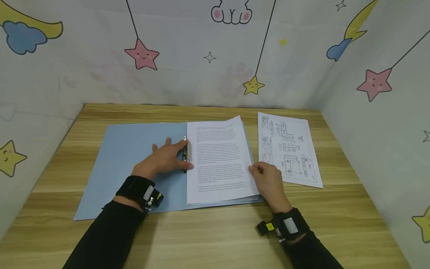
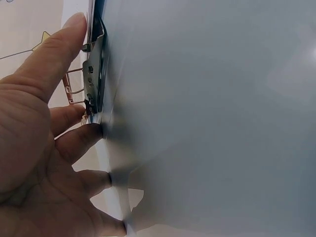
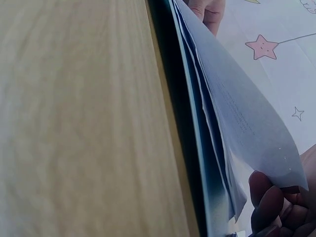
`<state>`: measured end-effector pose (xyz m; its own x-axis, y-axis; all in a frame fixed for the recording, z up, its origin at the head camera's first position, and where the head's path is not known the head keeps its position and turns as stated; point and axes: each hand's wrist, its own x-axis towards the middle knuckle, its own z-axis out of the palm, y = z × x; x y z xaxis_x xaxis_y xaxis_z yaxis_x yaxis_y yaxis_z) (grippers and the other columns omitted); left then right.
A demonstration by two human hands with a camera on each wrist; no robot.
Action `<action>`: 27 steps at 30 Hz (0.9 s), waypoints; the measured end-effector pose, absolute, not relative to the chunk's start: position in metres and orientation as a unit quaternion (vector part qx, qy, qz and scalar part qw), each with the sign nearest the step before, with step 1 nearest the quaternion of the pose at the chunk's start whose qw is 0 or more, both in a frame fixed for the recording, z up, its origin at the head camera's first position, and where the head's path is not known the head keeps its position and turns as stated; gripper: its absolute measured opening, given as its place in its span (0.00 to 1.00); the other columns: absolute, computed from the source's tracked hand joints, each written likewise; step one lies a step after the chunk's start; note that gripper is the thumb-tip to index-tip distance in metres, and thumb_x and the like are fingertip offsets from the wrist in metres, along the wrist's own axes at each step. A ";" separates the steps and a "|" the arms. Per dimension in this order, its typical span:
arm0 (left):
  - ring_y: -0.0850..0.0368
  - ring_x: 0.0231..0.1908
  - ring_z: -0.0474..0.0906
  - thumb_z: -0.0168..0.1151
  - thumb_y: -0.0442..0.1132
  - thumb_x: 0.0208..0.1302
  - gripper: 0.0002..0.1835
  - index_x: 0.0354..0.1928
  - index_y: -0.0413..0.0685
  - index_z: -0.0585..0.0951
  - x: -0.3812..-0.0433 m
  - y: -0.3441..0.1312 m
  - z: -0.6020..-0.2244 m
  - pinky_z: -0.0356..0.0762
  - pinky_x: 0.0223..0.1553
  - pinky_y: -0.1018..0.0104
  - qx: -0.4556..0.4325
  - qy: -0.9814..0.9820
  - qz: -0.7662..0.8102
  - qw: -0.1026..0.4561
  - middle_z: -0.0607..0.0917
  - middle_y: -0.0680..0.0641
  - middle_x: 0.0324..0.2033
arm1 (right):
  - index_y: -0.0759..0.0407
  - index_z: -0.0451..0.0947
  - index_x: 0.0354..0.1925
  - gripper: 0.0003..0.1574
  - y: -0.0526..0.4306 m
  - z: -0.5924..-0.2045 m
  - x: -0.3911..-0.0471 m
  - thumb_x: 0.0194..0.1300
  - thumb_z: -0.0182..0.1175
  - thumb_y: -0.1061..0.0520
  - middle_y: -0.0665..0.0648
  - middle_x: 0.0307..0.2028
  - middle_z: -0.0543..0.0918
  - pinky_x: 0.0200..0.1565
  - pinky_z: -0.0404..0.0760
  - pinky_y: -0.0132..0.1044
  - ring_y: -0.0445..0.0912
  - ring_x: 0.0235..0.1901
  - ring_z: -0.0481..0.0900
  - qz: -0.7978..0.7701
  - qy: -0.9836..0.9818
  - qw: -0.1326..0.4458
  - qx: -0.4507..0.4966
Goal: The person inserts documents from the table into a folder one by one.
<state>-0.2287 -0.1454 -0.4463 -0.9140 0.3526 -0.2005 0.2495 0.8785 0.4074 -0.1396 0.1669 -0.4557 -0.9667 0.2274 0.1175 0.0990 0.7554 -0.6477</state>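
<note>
Wood-grain tabletop (image 1: 201, 237), star-printed walls (image 1: 188, 84), open blue folder (image 1: 134, 144)

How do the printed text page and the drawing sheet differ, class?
The text page carries lines of print; the drawing sheet shows line drawings. The text page lies in the blue folder, its right edge lifted; the drawing sheet lies flat on the table. Both are white paper with dark markings.
</note>
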 end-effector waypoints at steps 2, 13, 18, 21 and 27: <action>0.34 0.66 0.35 0.57 0.74 0.34 0.56 0.68 0.61 0.51 -0.229 -0.145 -0.446 0.30 0.57 0.22 0.157 0.960 0.190 0.133 0.61 0.43 0.67 | 0.55 0.81 0.29 0.12 0.167 -0.455 -0.139 0.56 0.57 0.49 0.54 0.18 0.79 0.16 0.68 0.37 0.45 0.16 0.70 0.340 -0.931 0.096 -0.087; 0.35 0.66 0.35 0.58 0.73 0.34 0.56 0.68 0.61 0.51 -0.228 -0.145 -0.445 0.30 0.57 0.22 0.158 0.958 0.195 0.138 0.60 0.44 0.67 | 0.55 0.80 0.38 0.20 0.172 -0.444 -0.147 0.57 0.54 0.42 0.52 0.22 0.79 0.19 0.69 0.37 0.44 0.20 0.71 0.240 -0.964 0.094 -0.070; 0.35 0.66 0.35 0.58 0.72 0.35 0.56 0.68 0.61 0.51 -0.227 -0.146 -0.443 0.30 0.57 0.22 0.159 0.957 0.197 0.139 0.59 0.45 0.68 | 0.59 0.74 0.51 0.32 0.160 -0.442 -0.155 0.55 0.55 0.40 0.56 0.31 0.79 0.26 0.73 0.39 0.46 0.27 0.72 0.218 -0.974 0.048 -0.026; 0.35 0.67 0.35 0.58 0.73 0.34 0.56 0.68 0.62 0.51 -0.227 -0.147 -0.444 0.29 0.57 0.23 0.158 0.957 0.200 0.139 0.59 0.45 0.68 | 0.61 0.70 0.56 0.39 0.154 -0.447 -0.156 0.53 0.56 0.38 0.62 0.41 0.79 0.34 0.76 0.44 0.48 0.34 0.74 0.195 -0.981 0.013 -0.005; 0.35 0.67 0.35 0.58 0.73 0.32 0.57 0.68 0.63 0.51 -0.227 -0.144 -0.446 0.29 0.57 0.23 0.156 0.959 0.196 0.135 0.60 0.45 0.67 | 0.62 0.68 0.57 0.43 0.151 -0.454 -0.157 0.51 0.58 0.36 0.66 0.46 0.77 0.38 0.77 0.46 0.50 0.38 0.74 0.163 -0.987 0.008 0.012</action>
<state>-0.2272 -0.1437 -0.4464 -0.9147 0.3522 -0.1980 0.2460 0.8742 0.4187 -0.1566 0.1513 -0.4537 -0.9996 -0.0202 0.0190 -0.0252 0.9469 -0.3206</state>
